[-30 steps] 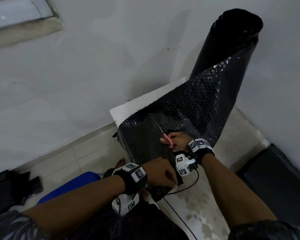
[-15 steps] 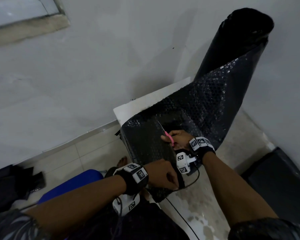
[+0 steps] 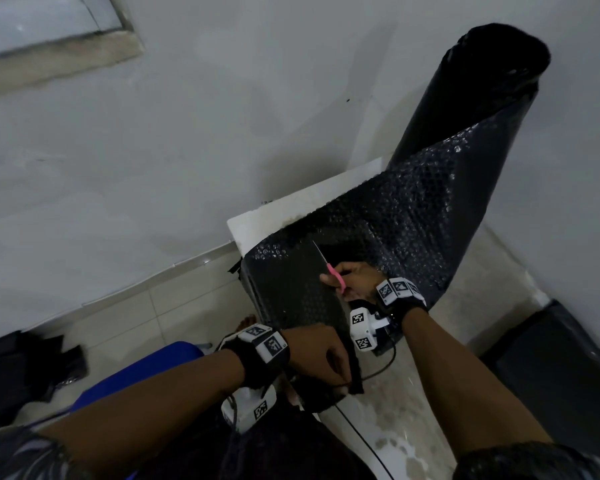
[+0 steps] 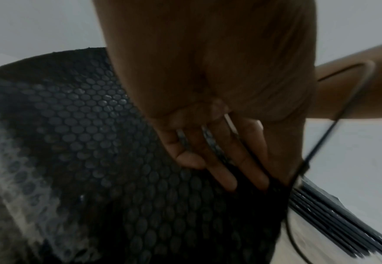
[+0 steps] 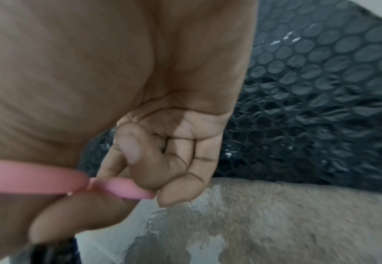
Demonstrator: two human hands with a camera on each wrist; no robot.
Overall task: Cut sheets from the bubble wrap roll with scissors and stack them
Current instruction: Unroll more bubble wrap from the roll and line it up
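Observation:
A tall black bubble wrap roll [image 3: 471, 98] leans in the wall corner, and its unrolled sheet [image 3: 395, 216] drapes down over a white table [image 3: 291, 209]. My right hand [image 3: 352, 278] grips pink-handled scissors [image 3: 335, 277] whose thin blade points up into a cut partway across the sheet. The pink handle loops [image 5: 120, 187] show around my curled right fingers. The part-cut piece [image 3: 291, 289] hangs to the left of the cut. My left hand [image 3: 321, 358] grips its near lower edge, fingers [image 4: 217, 160] curled over the bubbled sheet [image 4: 95, 142].
A black cable [image 3: 378, 372] loops from the right wrist camera across the tabletop. A blue object [image 3: 136, 379] sits on the tiled floor at lower left, dark items [image 3: 25, 362] lie further left, and a dark slab [image 3: 561, 368] lies at right.
The scissors and my right hand have advanced a little farther up the sheet, lengthening the cut. My left hand keeps its grip on the lower edge. The head view shifted slightly.

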